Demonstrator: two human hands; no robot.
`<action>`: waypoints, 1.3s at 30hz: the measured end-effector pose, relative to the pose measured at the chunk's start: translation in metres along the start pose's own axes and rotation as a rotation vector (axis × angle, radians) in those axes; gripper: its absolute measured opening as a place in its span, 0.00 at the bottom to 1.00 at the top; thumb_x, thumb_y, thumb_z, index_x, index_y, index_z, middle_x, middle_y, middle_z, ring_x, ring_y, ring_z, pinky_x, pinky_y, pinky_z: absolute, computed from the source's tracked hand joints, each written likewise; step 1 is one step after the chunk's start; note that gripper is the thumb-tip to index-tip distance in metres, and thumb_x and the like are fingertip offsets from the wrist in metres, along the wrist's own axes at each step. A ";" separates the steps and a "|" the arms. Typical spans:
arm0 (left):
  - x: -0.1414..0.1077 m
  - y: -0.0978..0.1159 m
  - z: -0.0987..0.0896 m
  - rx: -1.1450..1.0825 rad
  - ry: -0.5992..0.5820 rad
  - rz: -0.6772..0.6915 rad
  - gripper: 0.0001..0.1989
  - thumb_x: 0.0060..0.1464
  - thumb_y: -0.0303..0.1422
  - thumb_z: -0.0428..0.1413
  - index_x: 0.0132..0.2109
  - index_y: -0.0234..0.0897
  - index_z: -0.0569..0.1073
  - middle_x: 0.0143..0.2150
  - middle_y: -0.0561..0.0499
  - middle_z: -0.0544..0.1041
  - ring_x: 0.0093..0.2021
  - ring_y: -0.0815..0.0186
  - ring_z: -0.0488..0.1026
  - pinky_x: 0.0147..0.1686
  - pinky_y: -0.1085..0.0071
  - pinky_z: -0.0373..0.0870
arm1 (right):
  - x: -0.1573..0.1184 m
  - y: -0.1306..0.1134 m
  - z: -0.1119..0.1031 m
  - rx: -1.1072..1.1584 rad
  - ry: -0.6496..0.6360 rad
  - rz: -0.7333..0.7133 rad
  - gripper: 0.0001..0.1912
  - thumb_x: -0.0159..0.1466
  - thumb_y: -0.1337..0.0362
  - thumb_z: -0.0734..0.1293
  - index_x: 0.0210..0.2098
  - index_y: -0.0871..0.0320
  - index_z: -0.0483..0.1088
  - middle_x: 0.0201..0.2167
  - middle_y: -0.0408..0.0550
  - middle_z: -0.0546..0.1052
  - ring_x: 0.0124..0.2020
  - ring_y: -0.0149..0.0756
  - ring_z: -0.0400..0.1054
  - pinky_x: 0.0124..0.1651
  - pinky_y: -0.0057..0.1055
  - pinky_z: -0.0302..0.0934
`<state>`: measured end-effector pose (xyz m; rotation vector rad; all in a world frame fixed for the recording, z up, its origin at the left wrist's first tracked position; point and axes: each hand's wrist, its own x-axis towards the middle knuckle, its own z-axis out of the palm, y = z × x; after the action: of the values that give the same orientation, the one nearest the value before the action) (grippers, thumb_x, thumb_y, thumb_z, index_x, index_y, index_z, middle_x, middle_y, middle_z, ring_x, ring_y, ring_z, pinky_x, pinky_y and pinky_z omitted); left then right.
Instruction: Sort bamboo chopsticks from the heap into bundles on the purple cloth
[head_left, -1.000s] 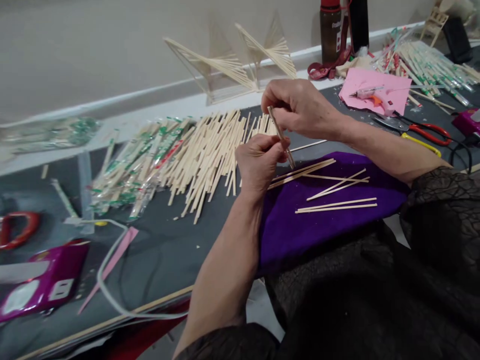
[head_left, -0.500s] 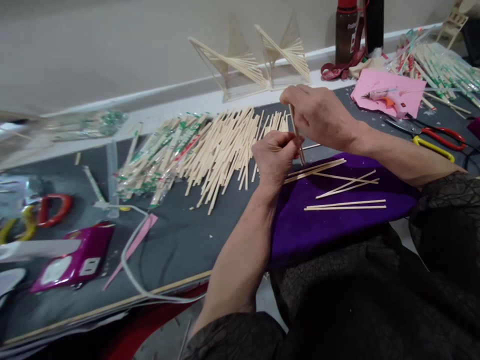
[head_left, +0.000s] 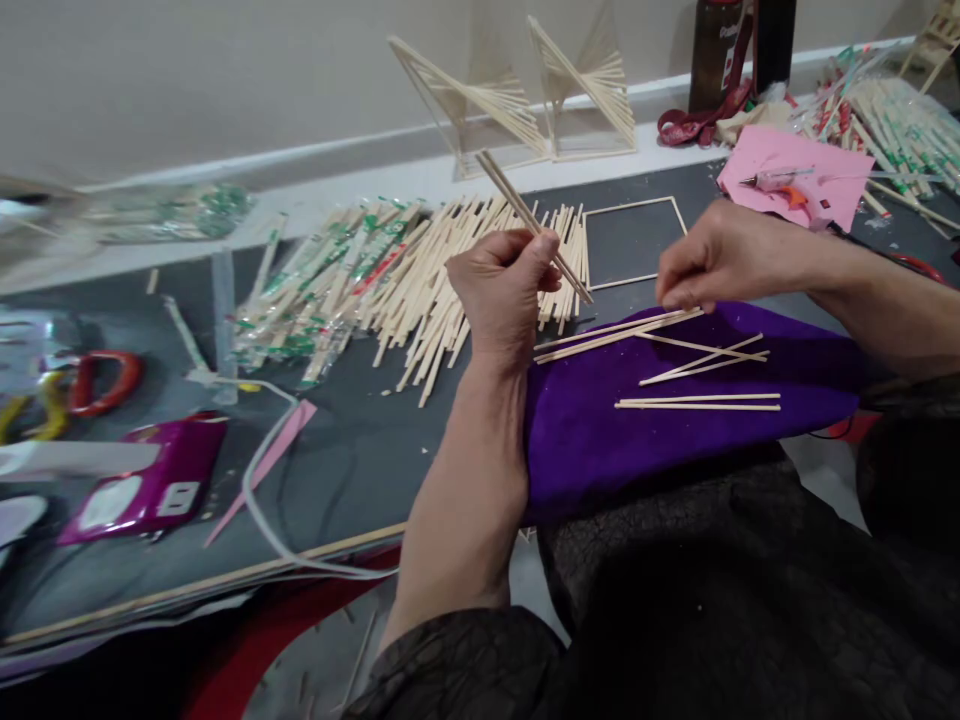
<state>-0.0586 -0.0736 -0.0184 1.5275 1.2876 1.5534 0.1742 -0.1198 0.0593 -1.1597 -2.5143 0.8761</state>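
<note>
My left hand is closed around a few slim wooden chopsticks, which slant up to the left over the table. Over the far edge of a purple cloth, my right hand has its fingers pinched together, close to the ends of some chopsticks lying there. Whatever those fingers may hold is hidden. Crossed chopsticks and a near-parallel pair rest on the cloth nearer to me. Beyond the hands lies a square stick frame on the dark tabletop.
Loose chopsticks and wrapped ones are heaped on the left. Two twisted stick structures stand against the wall. A glue gun sits on pink paper. A white cable crosses the table near a purple packet.
My hands have separated: the left has moved left with the chopsticks, now tilted rather than near upright. My right hand has come down and right to the cloth, uncovering the square frame.
</note>
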 end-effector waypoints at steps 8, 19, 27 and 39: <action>-0.007 0.003 0.008 0.027 -0.085 0.042 0.06 0.51 0.34 0.62 0.31 0.36 0.78 0.24 0.56 0.73 0.20 0.76 0.69 0.20 0.79 0.67 | -0.044 0.001 0.031 -0.531 -0.194 0.129 0.10 0.63 0.56 0.70 0.35 0.56 0.74 0.32 0.45 0.78 0.28 0.32 0.67 0.29 0.31 0.49; -0.009 0.002 0.007 0.031 -0.094 0.045 0.06 0.50 0.34 0.63 0.29 0.37 0.79 0.24 0.56 0.73 0.19 0.76 0.69 0.19 0.80 0.66 | -0.046 0.004 0.037 -0.552 -0.278 0.133 0.06 0.63 0.67 0.63 0.31 0.56 0.71 0.35 0.49 0.77 0.27 0.32 0.64 0.28 0.32 0.46; -0.009 0.004 0.008 0.005 -0.107 0.038 0.07 0.49 0.35 0.63 0.30 0.36 0.79 0.26 0.55 0.75 0.19 0.76 0.68 0.19 0.79 0.68 | -0.049 0.013 0.020 -0.412 -0.193 0.141 0.06 0.63 0.66 0.63 0.33 0.55 0.72 0.29 0.45 0.77 0.27 0.32 0.66 0.32 0.31 0.51; -0.005 0.008 0.002 -0.169 -0.097 -0.163 0.11 0.44 0.40 0.66 0.30 0.36 0.81 0.26 0.52 0.78 0.26 0.72 0.73 0.24 0.77 0.70 | -0.040 0.016 0.033 -0.497 -0.259 0.058 0.09 0.65 0.67 0.62 0.33 0.56 0.74 0.30 0.45 0.78 0.28 0.32 0.67 0.31 0.29 0.52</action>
<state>-0.0541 -0.0802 -0.0128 1.3413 1.1645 1.4280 0.1957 -0.1560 0.0250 -1.3320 -3.0371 0.4407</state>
